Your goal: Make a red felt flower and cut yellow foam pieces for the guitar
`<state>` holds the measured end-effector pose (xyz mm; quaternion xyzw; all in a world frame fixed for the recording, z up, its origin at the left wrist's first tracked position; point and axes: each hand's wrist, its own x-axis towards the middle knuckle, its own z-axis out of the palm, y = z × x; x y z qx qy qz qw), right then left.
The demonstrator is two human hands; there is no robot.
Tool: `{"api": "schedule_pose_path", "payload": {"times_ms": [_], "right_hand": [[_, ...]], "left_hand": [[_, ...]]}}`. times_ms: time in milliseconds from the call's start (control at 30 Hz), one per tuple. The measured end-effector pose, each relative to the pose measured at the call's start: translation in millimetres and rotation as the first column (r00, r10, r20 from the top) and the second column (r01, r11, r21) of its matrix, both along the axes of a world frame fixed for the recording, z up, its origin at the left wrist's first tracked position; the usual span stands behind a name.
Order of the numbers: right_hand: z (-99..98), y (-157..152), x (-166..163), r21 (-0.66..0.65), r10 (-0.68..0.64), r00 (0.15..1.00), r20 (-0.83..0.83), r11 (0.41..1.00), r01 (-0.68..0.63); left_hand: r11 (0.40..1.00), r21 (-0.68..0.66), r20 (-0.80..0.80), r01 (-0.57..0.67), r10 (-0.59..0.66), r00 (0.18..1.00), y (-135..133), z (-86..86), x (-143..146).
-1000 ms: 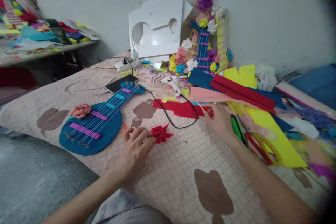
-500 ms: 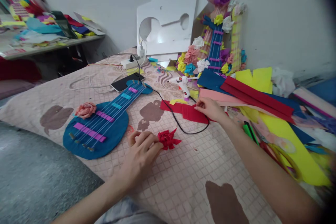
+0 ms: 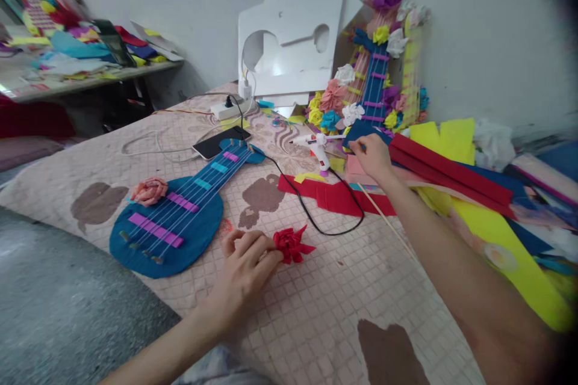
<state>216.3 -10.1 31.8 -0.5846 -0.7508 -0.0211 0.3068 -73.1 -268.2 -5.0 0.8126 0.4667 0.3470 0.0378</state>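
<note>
A flat, blue, round-bodied craft guitar (image 3: pixel 192 225) with pale strings lies on the patterned cloth-covered bench (image 3: pixel 316 313). Right of the guitar, the left hand (image 3: pixel 248 261) pinches a ragged red paper flower (image 3: pixel 293 245); farther right, the right hand (image 3: pixel 372 156) hovers beside a white plastic glue gun (image 3: pixel 320 149). Behind the guitar's head stands a white cut-out board (image 3: pixel 293 63).

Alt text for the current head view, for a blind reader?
The left hand pinches a red flower by its edge on a table; the right hand is near a glue gun. To their left lies a blue guitar with a pink flower.
</note>
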Motion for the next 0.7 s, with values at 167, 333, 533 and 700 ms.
{"api": "schedule_pose_path", "payload": {"times_ms": [167,333,533,700], "right_hand": [[-3.3,4.5,-4.9,0.027,0.0,0.999,0.043,1.0,-0.001],[-13.4,-8.6,-17.9,-0.091,0.115,0.992,-0.055,0.989,-0.119],[-27.9,7.6,-53.5,-0.228,0.237,0.961,-0.141,0.937,-0.265],[-32.7,22.0,-69.5,-0.204,0.145,0.975,-0.166,0.963,-0.178]], "left_hand": [[1.0,-0.015,-0.005,0.004,-0.004,1.0,-0.4,2.1,-1.5],[0.999,-0.024,0.006,0.031,-0.031,1.0,0.0,-0.5,-2.1],[0.997,-0.053,-0.006,0.048,-0.048,0.999,-0.6,-0.6,-3.0],[0.997,-0.058,-0.012,0.051,-0.052,0.999,-1.7,-0.5,-4.5]]}}
